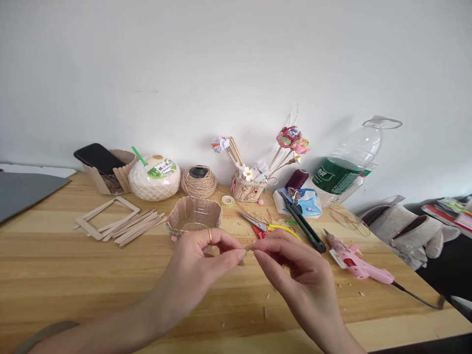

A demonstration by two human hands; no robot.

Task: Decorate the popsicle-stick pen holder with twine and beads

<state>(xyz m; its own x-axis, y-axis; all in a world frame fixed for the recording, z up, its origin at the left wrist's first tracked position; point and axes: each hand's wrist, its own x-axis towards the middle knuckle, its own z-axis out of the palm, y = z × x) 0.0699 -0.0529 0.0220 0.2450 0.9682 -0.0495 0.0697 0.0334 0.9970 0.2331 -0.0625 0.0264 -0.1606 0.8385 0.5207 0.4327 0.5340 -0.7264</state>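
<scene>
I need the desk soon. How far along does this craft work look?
Done, by the look of it: a small stick-walled basket stands on the table, beside a stick frame. In hand: the left hand and right hand pinch a tiny piece between fingertips. Left: loose sticks lie unused; glue gun and scissors lie out.

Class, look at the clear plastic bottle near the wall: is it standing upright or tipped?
Tipped. The plastic bottle leans at a slant, its neck end higher toward the right, its green-labelled body lower on the wooden table.
</scene>
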